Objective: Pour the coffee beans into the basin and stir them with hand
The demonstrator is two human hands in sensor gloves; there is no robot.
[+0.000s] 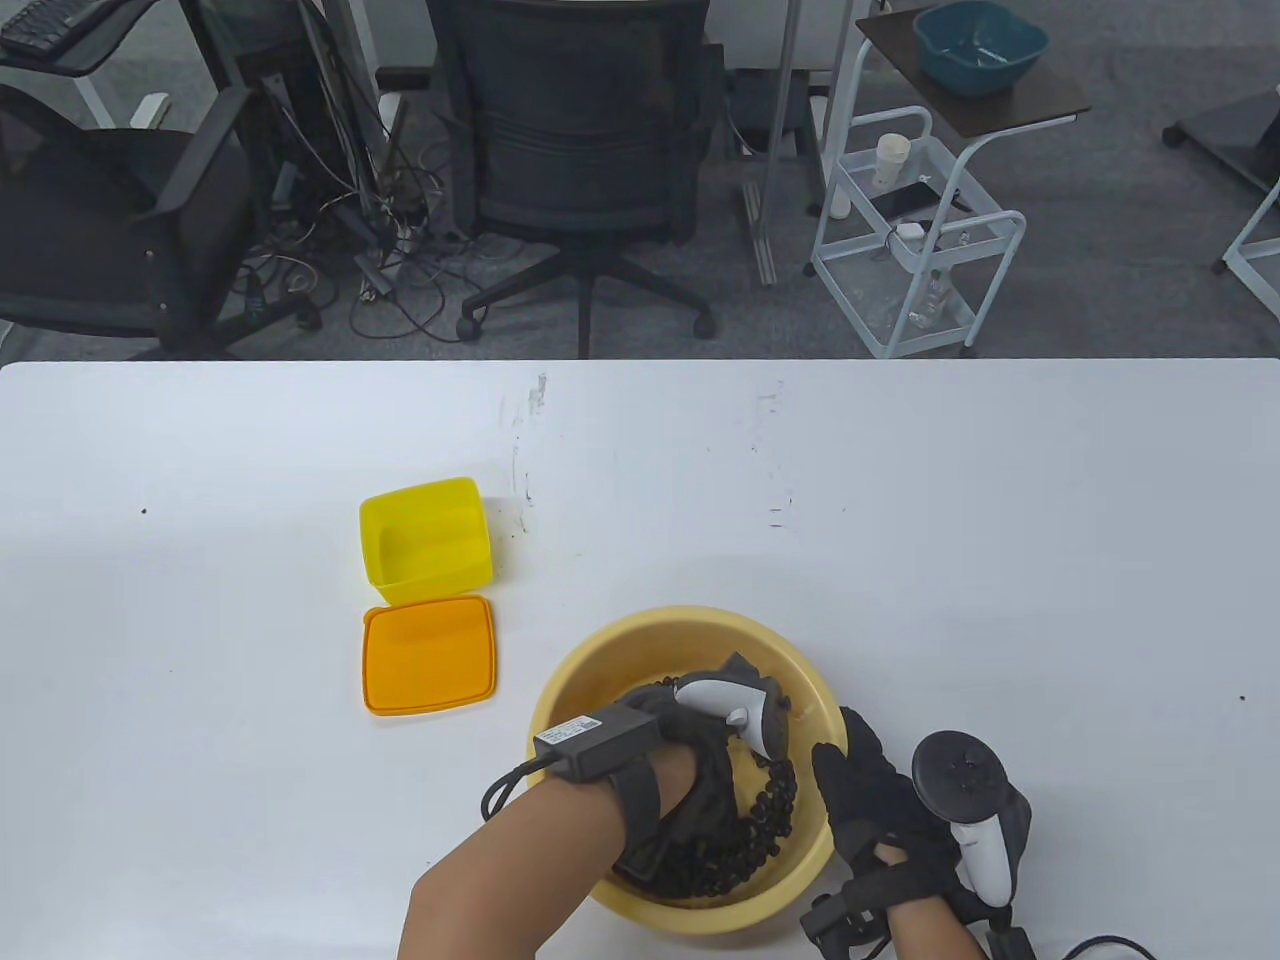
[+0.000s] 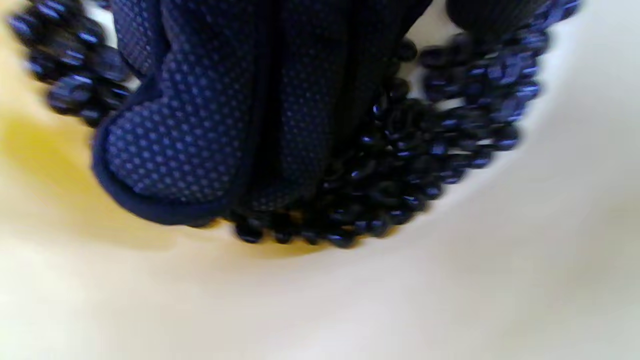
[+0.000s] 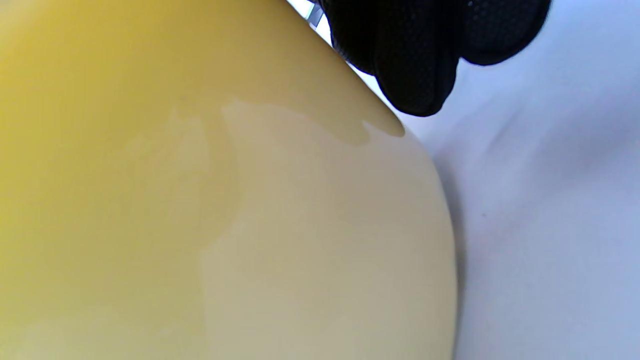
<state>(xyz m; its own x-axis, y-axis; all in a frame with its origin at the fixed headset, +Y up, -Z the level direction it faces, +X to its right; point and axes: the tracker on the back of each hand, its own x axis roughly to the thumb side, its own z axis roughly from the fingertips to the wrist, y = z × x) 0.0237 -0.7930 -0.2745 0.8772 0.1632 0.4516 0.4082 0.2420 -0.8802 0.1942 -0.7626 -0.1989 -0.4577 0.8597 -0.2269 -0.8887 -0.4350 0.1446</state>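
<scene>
A round yellow basin (image 1: 640, 640) stands near the table's front edge with dark coffee beans (image 1: 770, 800) heaped in its bottom. My left hand (image 1: 715, 730) is down inside the basin among the beans (image 2: 415, 165), its gloved fingers (image 2: 190, 130) straight and side by side, pushing into the heap. My right hand (image 1: 860, 770) lies against the basin's outer right wall (image 3: 250, 225), with its fingers (image 3: 415, 65) straight along the rim. The empty yellow box (image 1: 427, 538) sits to the left of the basin, its orange lid (image 1: 430, 654) lying flat in front of it.
The white table (image 1: 1000, 520) runs wide on all sides of the basin. Beyond its far edge are office chairs (image 1: 575, 130), cables on the floor and a white cart (image 1: 915, 240). A blue basin (image 1: 980, 45) sits on a side table.
</scene>
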